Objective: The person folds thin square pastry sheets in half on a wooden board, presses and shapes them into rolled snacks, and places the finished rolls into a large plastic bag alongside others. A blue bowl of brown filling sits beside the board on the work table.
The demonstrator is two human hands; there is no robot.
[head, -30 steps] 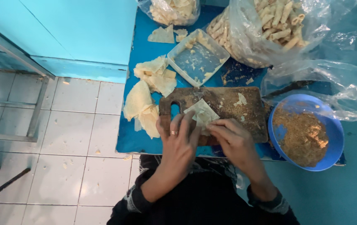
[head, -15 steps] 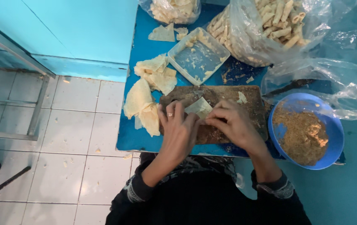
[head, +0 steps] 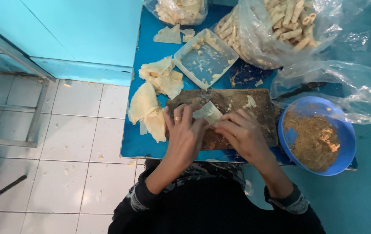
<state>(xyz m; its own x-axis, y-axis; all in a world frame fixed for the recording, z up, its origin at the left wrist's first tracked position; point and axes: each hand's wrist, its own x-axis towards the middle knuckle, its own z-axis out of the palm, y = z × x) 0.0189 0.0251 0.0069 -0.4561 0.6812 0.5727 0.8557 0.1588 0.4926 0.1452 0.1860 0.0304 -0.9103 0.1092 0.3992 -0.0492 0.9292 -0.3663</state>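
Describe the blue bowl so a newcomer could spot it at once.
Start at the blue table, then find the brown cutting board in front of the person. The blue bowl sits just right of it, round and holding brown crumbly filling, unlike the square pale tray behind.

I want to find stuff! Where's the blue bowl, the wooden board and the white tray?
blue bowl (head: 346,130), head view, on its bare right rim.
wooden board (head: 233,99), head view, on its bare top part.
white tray (head: 203,63), head view, on its floor.
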